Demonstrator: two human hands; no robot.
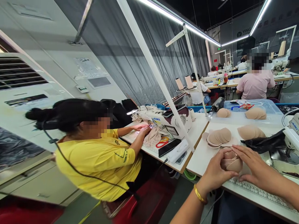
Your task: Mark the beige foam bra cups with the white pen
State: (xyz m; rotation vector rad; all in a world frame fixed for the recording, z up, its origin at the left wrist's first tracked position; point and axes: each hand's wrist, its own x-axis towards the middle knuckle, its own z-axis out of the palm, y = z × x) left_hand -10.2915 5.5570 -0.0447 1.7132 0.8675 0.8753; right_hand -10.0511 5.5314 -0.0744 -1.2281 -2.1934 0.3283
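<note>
My left hand curls round a small stack of beige foam cups on the white table, fingers closed on its left side. My right hand lies over the stack's right side, fingers stretched and pressed against the cups. A gold bracelet sits on my left wrist. More beige cups are fanned out just beyond the hands and in further piles toward the back.
A person in a yellow shirt sews at a white Juki machine on the table to the left. Red-handled scissors lie there. A black bag and another sewing machine stand at my right. Someone in pink sits further back.
</note>
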